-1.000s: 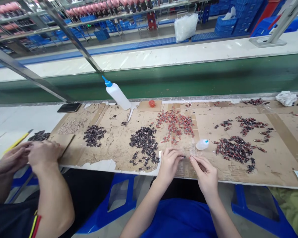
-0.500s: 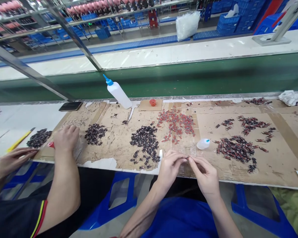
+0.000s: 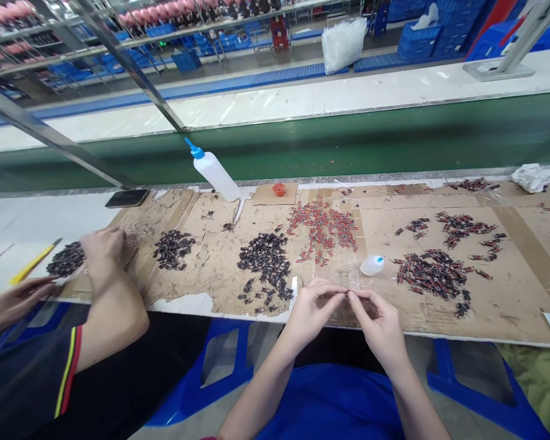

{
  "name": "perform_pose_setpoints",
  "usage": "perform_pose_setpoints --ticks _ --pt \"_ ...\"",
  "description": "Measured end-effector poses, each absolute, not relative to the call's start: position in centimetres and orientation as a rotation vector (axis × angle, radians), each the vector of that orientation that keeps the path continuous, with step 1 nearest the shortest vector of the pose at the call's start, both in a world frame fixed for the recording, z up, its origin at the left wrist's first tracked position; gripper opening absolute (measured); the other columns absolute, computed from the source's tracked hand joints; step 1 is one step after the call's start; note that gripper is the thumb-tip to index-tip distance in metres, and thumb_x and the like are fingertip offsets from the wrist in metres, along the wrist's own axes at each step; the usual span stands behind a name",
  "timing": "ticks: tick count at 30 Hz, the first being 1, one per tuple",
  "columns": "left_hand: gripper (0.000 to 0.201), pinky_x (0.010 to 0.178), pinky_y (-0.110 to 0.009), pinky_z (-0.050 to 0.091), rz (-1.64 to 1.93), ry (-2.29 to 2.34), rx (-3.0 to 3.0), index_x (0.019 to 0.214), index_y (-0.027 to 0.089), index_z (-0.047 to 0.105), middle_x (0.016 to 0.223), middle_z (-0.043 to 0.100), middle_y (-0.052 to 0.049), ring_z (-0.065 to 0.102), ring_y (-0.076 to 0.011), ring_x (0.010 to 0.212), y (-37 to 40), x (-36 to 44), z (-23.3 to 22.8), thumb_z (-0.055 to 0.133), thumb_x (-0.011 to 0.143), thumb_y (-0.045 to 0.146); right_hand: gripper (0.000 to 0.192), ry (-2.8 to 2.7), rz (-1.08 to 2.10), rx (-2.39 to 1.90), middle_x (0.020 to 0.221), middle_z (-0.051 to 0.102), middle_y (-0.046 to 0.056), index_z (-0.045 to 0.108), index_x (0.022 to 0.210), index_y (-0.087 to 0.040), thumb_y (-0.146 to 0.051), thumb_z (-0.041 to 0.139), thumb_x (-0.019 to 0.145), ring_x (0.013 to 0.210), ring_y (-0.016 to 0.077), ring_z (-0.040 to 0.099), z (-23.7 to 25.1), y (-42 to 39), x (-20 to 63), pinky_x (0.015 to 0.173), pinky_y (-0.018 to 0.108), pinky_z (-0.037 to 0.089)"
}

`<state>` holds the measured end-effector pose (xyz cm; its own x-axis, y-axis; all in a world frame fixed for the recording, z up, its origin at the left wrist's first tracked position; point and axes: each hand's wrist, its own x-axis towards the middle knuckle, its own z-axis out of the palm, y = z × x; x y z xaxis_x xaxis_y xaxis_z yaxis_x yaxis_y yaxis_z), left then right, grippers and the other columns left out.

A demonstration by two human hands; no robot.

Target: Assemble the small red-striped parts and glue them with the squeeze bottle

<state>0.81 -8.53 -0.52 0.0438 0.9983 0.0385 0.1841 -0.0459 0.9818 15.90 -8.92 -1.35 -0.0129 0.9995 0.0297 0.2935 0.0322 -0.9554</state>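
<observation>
My left hand [image 3: 312, 307] and my right hand [image 3: 379, 322] meet at their fingertips over the bench's front edge, both pinched closed. Whatever sits between the fingertips is tiny and mostly hidden, so I cannot make out its kind. Just beyond my right hand lies a small white bottle [image 3: 372, 264] with a blue tip. Left of my hands is a pile of small black parts [image 3: 264, 263]. Red parts [image 3: 323, 226] are scattered farther back, and a heap of joined black-and-red pieces [image 3: 433, 275] lies to the right.
A large white squeeze bottle [image 3: 217, 176] leans at the back near a red cap [image 3: 278, 190]. At left a co-worker's hand [image 3: 101, 247] is by another black pile [image 3: 173, 249]. A phone [image 3: 127, 198] and a yellow cutter [image 3: 34, 263] lie there. Crumpled tissue [image 3: 531, 178] sits far right.
The co-worker's far hand has moved left, towards the black parts beside the yellow cutter. My hands stay together with only slight finger movement; the view has shifted slightly.
</observation>
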Motion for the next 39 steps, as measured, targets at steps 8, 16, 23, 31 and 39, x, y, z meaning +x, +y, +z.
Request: perform_pose_setpoints --ticks 8,16,23,31,39 --pt "0.011 0.083 -0.03 0.051 1.055 1.339 1.393 0.085 0.019 0.074 0.085 0.072 -0.006 0.065 -0.018 0.087 -8.4 1.1 -0.1 0.064 0.08 0.021 0.037 -1.5 1.024 -1.37 0.075 0.071 0.007 0.07 0.078 -0.018 -0.052 0.056 0.085 0.064 0.0183 0.065 -1.1 -8.7 16.2 0.059 0.028 0.053" --pt "0.012 0.078 -0.03 0.05 0.993 1.427 1.523 0.084 0.019 0.07 0.083 0.069 -0.005 0.063 -0.0183 0.085 -8.7 1.6 0.2 0.059 0.08 0.017 0.029 -1.695 1.036 -1.364 0.071 0.068 0.005 0.069 0.083 -0.019 -0.043 0.054 0.087 0.058 0.0157 0.06 -0.7 -8.3 17.2 0.054 0.026 0.05" --pt "0.011 0.076 -0.03 0.05 0.992 1.396 1.645 0.086 0.019 0.067 0.082 0.068 -0.004 0.06 -0.0188 0.086 -8.7 2.1 0.6 0.057 0.083 0.015 0.032 -1.596 1.011 -1.39 0.072 0.069 0.006 0.069 0.082 -0.018 -0.048 0.057 0.084 0.056 0.0158 0.06 -1.2 -8.8 17.3 0.054 0.027 0.051" --pt "0.031 0.1 -0.044 0.038 0.856 1.346 1.929 0.119 0.023 0.057 0.116 0.065 -0.009 0.049 -0.0259 0.119 -8.1 1.3 0.6 0.059 0.088 0.028 0.033 -1.511 0.903 -1.519 0.077 0.072 0.007 0.071 0.081 -0.019 -0.052 0.063 0.079 0.066 0.0201 0.066 -1.7 -8.1 22.1 0.063 0.032 0.055" --pt "0.019 0.094 -0.052 0.027 0.876 2.094 1.937 0.091 0.026 0.069 0.093 0.07 -0.008 0.048 -0.0304 0.107 -6.7 -5.3 -0.8 0.053 0.089 0.015 0.048 -1.508 0.24 -1.584 0.105 0.066 0.012 0.067 0.111 -0.021 -0.053 0.067 0.075 0.093 0.0269 0.06 -1.3 -6.1 22.6 0.075 0.041 0.052"
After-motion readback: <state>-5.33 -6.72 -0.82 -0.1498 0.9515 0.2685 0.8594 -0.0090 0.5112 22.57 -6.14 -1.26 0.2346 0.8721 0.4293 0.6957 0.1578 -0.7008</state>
